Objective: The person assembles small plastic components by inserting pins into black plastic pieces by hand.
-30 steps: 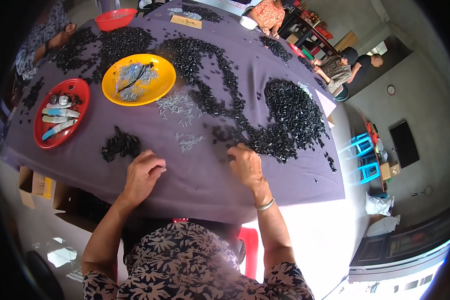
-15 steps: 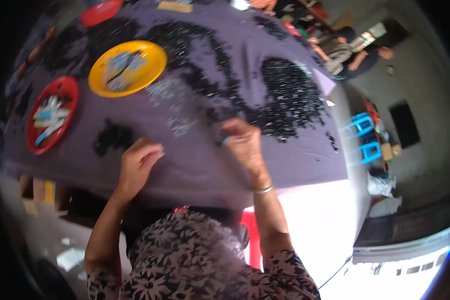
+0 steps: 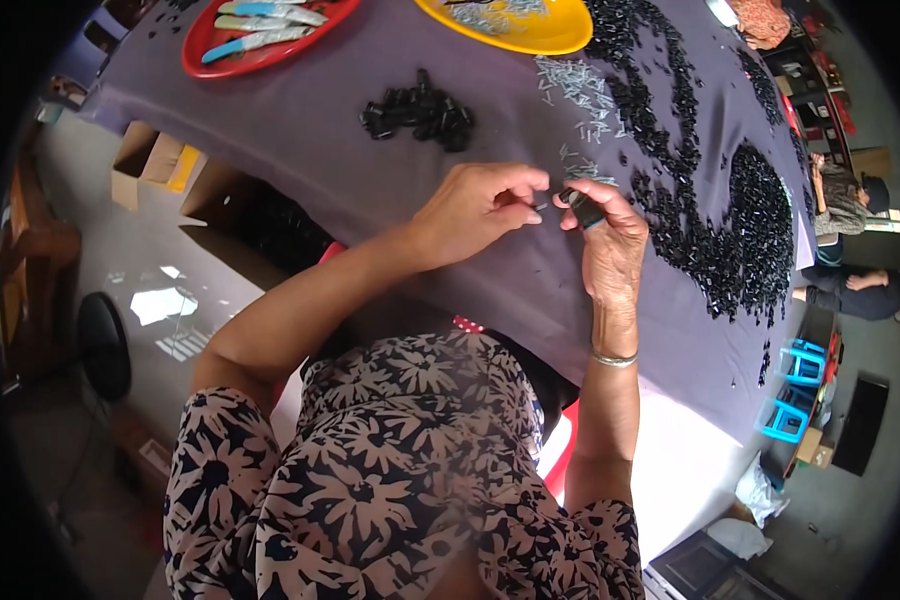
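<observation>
My left hand [image 3: 480, 205] and my right hand [image 3: 610, 235] meet over the near part of a table with a dark purple cloth [image 3: 300, 130]. The right hand's fingers pinch a small black plastic part [image 3: 582, 207]. The left hand's fingertips hold a tiny thin piece [image 3: 540, 207] against that part; it is too small to make out. A small heap of finished-looking black parts [image 3: 420, 110] lies just beyond the left hand. Small silvery pins [image 3: 575, 85] are scattered beyond the hands.
A large spread of loose black parts [image 3: 740, 230] covers the cloth to the right. A yellow plate [image 3: 515, 20] with metal bits and a red plate [image 3: 260, 30] with blue-handled tools stand at the far side. Cardboard boxes [image 3: 150, 160] sit under the table. Other people [image 3: 850, 290] sit at right.
Both hands have lifted off the cloth and come together, the right one now holding a black part. The view has tilted down and nearer to the hands.
</observation>
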`<state>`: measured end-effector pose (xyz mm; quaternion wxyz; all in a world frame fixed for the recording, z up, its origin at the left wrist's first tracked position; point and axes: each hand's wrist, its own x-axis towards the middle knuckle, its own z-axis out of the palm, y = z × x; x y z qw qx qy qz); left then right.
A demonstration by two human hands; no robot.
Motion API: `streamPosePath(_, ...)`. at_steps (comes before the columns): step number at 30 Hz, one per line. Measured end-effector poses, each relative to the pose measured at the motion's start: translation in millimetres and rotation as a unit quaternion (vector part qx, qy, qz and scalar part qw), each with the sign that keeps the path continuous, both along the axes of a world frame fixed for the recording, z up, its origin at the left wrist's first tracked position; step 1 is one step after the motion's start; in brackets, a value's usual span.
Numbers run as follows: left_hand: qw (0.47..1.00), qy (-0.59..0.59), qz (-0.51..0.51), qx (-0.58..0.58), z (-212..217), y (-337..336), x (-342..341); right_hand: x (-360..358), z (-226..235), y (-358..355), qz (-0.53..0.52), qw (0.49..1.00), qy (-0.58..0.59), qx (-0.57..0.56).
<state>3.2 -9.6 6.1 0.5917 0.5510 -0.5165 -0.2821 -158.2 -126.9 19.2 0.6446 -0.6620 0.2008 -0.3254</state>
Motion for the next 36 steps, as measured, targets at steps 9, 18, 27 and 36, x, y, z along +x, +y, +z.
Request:
streamPosePath(9, 0.999, -0.032, -0.008, -0.027, -5.8, -0.3, 0.7, 2.7, 6.8, 16.4, -0.037, 0.985, 0.063, -0.154)
streamPosePath(18, 0.999, -0.051, -0.01, -0.009, -3.5, 0.8, -0.7, 0.7, 7.2, 16.8, -0.048, 0.972, 0.095, -0.209)
streamPosePath(27, 0.998, -0.062, -0.012, -0.021, -5.6, 0.8, 0.4, 5.9, 10.2, 23.0, -0.051, 0.982, 0.094, -0.153)
streamPosePath(36, 0.999, -0.041, -0.013, -0.014, -4.5, 1.4, 0.0, 0.3, 5.7, 10.2, -0.002, 0.997, 0.064, 0.038)
